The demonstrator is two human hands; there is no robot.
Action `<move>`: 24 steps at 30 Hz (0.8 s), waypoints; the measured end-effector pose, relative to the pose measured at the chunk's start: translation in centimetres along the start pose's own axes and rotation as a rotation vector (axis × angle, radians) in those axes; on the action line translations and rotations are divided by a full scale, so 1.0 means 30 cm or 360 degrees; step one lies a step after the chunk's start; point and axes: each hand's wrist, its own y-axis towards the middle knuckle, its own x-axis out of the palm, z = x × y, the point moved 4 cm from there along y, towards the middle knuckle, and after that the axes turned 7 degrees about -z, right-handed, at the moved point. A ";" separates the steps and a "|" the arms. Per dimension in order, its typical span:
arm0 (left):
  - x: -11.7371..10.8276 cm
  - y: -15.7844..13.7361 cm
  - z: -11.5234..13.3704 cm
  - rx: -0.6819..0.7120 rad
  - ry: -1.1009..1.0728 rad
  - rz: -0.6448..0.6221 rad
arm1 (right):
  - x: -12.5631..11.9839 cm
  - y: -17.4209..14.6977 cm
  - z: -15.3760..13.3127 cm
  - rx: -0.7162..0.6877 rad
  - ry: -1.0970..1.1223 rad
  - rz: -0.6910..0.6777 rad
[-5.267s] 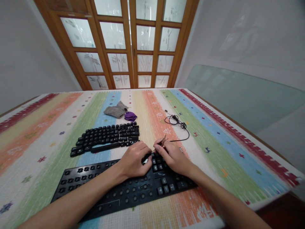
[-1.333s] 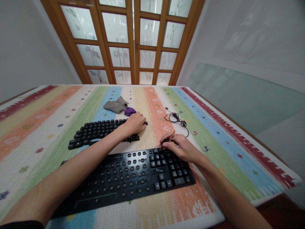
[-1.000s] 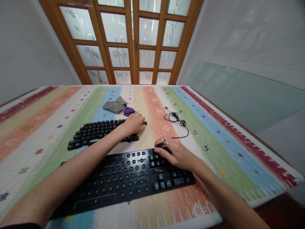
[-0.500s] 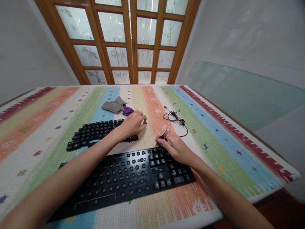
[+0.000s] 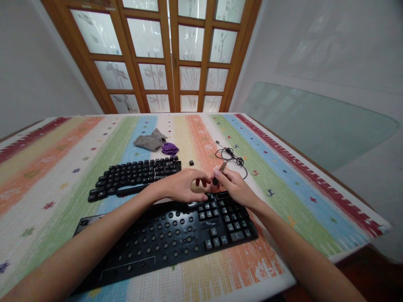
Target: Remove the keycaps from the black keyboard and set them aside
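On the table lies a black keyboard (image 5: 170, 235) with its main section stripped of keycaps; keycaps stay on its right part. My right hand (image 5: 234, 186) is closed around a small keycap puller (image 5: 215, 181), with a dark middle, a brownish upper end and thin prongs pointing down at the keyboard's top row. My left hand (image 5: 185, 184) arches over the keyboard's upper edge, thumb and fingers apart in a C shape, its fingertips close to the puller's prongs. Beyond it, loose black keycaps (image 5: 126, 174) lie laid out in rows. One single keycap (image 5: 191, 162) sits to their right.
A grey cloth (image 5: 147, 141) and a purple cloth item (image 5: 170, 149) lie behind the keycap rows. A coiled black cable (image 5: 233, 155) rests beyond my right hand. The striped tablecloth (image 5: 283, 184) covers the table, with wood-framed glass doors at the far side.
My left hand has moved from the single keycap, now lying by itself, back and right to the keyboard's top edge. The puller in my right hand has tipped more upright.
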 end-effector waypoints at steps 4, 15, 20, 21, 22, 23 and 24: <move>0.025 0.012 -0.018 -0.0057 -0.0446 -0.0027 | -0.022 -0.008 -0.008 -0.0066 0.0067 0.0139; 0.022 0.019 -0.080 -0.0101 -0.0979 0.0129 | -0.030 -0.019 -0.031 -0.0178 -0.0048 0.0130; -0.012 0.007 -0.066 -0.0079 -0.0478 0.0215 | -0.034 -0.019 -0.036 -0.0221 -0.0072 0.0161; -0.021 0.006 -0.054 -0.0057 -0.0339 0.0207 | -0.036 -0.019 -0.036 -0.0225 -0.0101 0.0172; -0.031 0.005 -0.045 -0.0039 -0.0209 0.0203 | -0.038 -0.020 -0.035 -0.0219 -0.0137 0.0183; -0.041 0.004 -0.040 -0.0032 -0.0096 0.0215 | -0.039 -0.022 -0.034 -0.0208 -0.0174 0.0191; -0.052 0.004 -0.041 -0.0040 -0.0005 0.0238 | -0.041 -0.023 -0.033 -0.0195 -0.0210 0.0197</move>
